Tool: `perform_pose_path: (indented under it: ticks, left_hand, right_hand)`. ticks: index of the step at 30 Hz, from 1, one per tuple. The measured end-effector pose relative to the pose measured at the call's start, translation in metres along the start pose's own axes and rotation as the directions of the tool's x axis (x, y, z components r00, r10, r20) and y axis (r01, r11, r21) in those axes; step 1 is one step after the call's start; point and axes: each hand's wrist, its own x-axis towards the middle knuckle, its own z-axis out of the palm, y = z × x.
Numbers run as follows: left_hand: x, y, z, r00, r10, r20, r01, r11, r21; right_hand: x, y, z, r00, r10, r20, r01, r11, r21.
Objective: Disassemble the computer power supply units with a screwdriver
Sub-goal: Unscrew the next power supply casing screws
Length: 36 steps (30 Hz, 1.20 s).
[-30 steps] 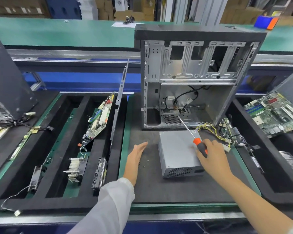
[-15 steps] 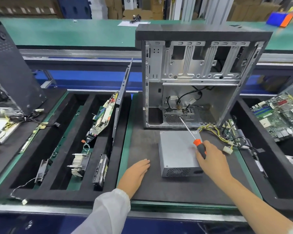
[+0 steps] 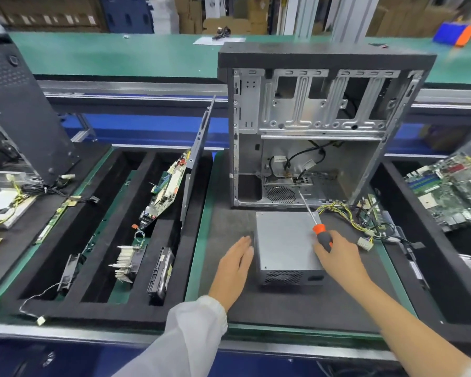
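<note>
Right hand [image 3: 337, 254] grips the screwdriver [image 3: 314, 223]; flat, open left hand [image 3: 235, 263] isn't bracing the power supply unit [image 3: 284, 243], which may slide.

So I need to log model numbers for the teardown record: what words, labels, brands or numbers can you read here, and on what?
None can be read.
Power supply: no label shows on its top or vent face.
Computer case: white cable tags inside, too small to read.
Circuit board on the right: markings blurred.
Cardboard boxes behind: labels blurred.
Paper sheet on the green bench: blurred.
</note>
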Motion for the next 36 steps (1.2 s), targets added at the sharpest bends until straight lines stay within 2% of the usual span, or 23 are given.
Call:
perform_pose_path:
  ticks: [2, 6, 10, 15, 18, 27, 36]
  left_hand:
    - [0.006, 0.016, 0.01, 0.998, -0.047, 0.053, 0.052, 0.993, -0.108]
    - [0.009, 0.021, 0.019, 0.997, -0.053, 0.051, 0.06, 0.989, -0.139]
    - [0.005, 0.036, 0.044, 0.986, -0.075, 0.146, 0.096, 0.986, -0.139]
    - [-0.002, 0.061, 0.078, 0.961, -0.165, 0.222, 0.217, 0.948, -0.235]
    - [-0.005, 0.078, 0.085, 0.954, -0.168, 0.25, 0.231, 0.94, -0.251]
    - [-0.003, 0.093, 0.084, 0.958, -0.185, 0.221, 0.236, 0.943, -0.235]
    - [0.001, 0.1, 0.075, 0.967, -0.176, 0.184, 0.209, 0.961, -0.182]
  right_hand:
    - [0.003, 0.0, -0.001, 0.999, 0.035, 0.009, -0.035, 0.999, 0.012]
    - [0.001, 0.004, -0.008, 0.998, 0.061, -0.006, -0.06, 0.997, 0.048]
    - [-0.004, 0.025, -0.024, 0.989, 0.145, -0.035, -0.143, 0.987, 0.069]
    - [-0.008, 0.041, -0.045, 0.978, 0.193, -0.076, -0.19, 0.981, 0.035]
    - [-0.007, 0.041, -0.054, 0.973, 0.202, -0.115, -0.205, 0.979, -0.014]
    - [-0.006, 0.035, -0.06, 0.975, 0.177, -0.135, -0.183, 0.983, -0.032]
    - [-0.011, 0.03, -0.053, 0.958, 0.253, -0.134, -0.252, 0.967, 0.02]
